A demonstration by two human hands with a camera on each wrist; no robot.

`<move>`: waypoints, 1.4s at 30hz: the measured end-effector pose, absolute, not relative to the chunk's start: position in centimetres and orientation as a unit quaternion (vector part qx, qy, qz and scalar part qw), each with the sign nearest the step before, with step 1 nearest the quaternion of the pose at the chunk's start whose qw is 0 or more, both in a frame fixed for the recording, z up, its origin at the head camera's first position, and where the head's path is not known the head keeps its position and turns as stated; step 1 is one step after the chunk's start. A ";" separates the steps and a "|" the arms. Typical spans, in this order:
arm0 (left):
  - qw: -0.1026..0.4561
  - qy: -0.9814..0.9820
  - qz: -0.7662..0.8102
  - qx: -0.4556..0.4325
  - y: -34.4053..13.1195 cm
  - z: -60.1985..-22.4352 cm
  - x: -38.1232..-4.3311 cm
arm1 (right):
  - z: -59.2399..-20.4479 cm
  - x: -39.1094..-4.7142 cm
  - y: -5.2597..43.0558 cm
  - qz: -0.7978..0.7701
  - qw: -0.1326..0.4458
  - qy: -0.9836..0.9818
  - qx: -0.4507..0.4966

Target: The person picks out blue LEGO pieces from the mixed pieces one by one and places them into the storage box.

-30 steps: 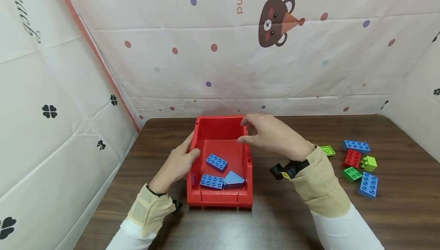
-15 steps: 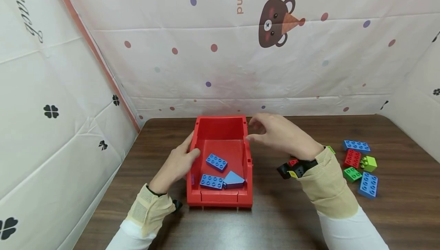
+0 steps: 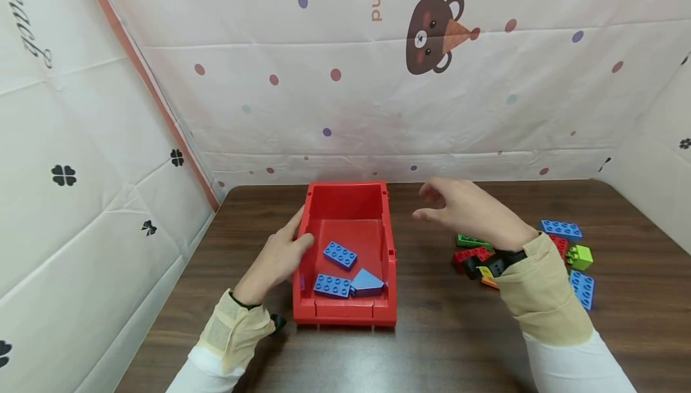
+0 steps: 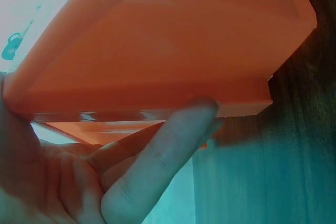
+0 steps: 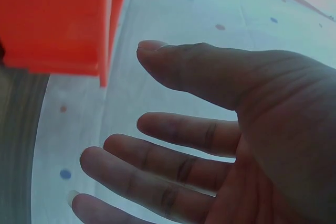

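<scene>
The right hand [image 3: 469,210] hung loosely spread near the red bin [image 3: 351,228], whose left side the left hand [image 3: 275,261] seemed to grip, partly hidden. Two blue bricks [image 3: 340,255] and a blue sloped block [image 3: 368,284] lay inside; farther right, coloured bricks [image 3: 582,289] sat on the table [image 3: 432,339].

The left hand [image 3: 274,261] holds the upright red bin [image 3: 353,231], three blue blocks [image 3: 340,255] (one wedge-shaped) lying inside.

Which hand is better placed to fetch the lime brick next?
Probably the right hand: it is empty and nearer the lime brick, while the left hand holds the red bin by its side.
</scene>
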State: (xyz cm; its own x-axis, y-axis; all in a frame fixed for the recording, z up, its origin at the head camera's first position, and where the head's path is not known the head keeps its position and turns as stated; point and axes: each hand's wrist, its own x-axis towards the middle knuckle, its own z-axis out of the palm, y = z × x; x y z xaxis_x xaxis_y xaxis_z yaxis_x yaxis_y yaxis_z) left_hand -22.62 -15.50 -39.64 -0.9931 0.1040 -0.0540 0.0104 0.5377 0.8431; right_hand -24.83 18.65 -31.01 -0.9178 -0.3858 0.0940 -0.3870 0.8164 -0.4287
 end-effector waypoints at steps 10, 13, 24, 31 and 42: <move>0.047 0.878 0.476 0.034 -15.5 -39.7 -22.4 | -31.7 -24.9 21.4 0.213 0.004 -0.958 0.194; 0.048 0.876 0.479 0.038 -15.5 -39.8 -22.3 | -31.9 -24.9 22.3 0.211 0.004 -0.959 0.190; 0.045 0.877 0.477 0.036 -15.5 -39.8 -22.4 | -32.2 -25.1 25.1 0.216 0.000 -0.962 0.169; 0.046 0.877 0.478 0.036 -15.4 -39.8 -22.4 | -32.4 -25.0 27.3 0.200 0.000 -0.969 0.144; 0.047 0.878 0.476 0.028 -15.4 -39.6 -22.3 | -32.6 -24.8 29.1 0.199 0.006 -0.970 0.138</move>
State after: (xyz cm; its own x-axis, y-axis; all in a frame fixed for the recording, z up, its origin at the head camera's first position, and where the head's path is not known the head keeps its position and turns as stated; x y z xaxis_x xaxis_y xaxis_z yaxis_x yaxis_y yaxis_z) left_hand -22.33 -15.45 -39.64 -0.9941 0.0934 -0.0558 0.0042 0.5456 0.8381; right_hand -24.84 29.06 -32.57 -0.9616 -0.2663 0.0667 -0.2711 0.8827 -0.3838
